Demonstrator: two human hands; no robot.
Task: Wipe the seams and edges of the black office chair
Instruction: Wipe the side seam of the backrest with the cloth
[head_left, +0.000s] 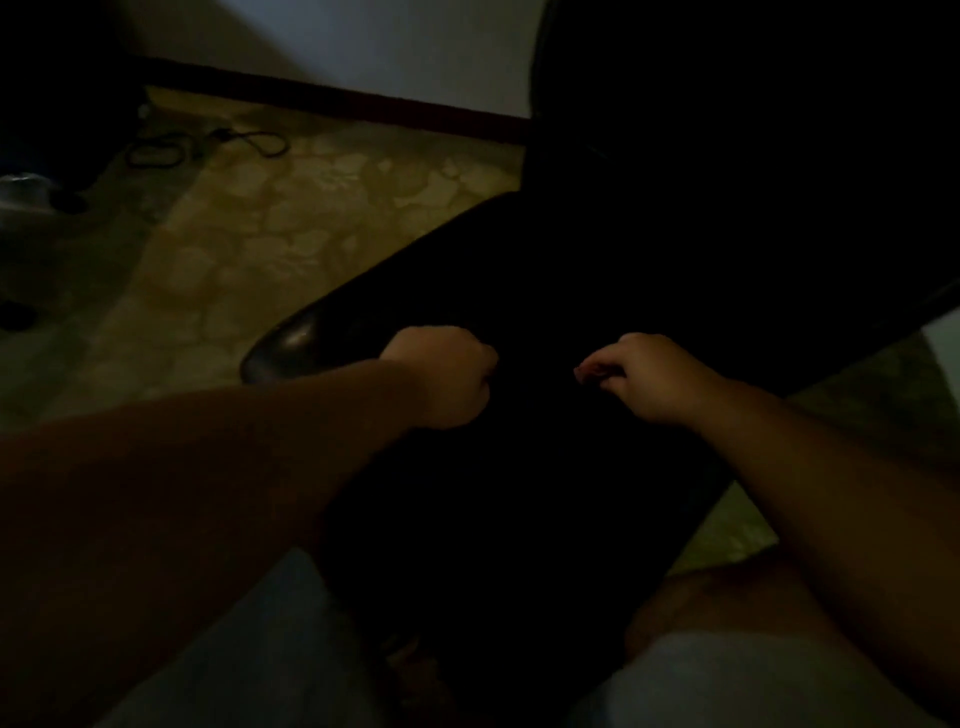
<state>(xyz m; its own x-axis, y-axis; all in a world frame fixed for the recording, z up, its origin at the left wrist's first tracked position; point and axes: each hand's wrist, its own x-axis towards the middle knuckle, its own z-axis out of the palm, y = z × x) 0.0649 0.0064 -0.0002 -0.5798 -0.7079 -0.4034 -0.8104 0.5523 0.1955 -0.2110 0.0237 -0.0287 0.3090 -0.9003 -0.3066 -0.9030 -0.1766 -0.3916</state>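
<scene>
1. Below my head camera, the black office chair (597, 322) fills the middle and right of the view; its seat runs as a long dark slab from the lower centre up and away to the right, with one glossy rounded corner catching light at the left.
2. My left hand (441, 376) sits on the seat just inside that shiny corner. Its fingers are curled into a fist; whether they grip a cloth I cannot tell, the surface is too dark.
3. My right hand (649, 376) hovers or rests on the seat a little apart from the left, fingers bent with the tips drawn together as if pinching something. Nothing visible shows between them, so I cannot say what, if anything, they hold.
4. The relation that matters, as I judge it: the seat's left edge lies just to the outer side of my left fist and runs away from me along the slab's long axis. The left hand is clearly the nearer one to that edge; the right is over the middle of the seat.
5. Patterned floor (291, 228) lies beyond the edge, with a dark cable (208, 143) on it well apart.
</scene>
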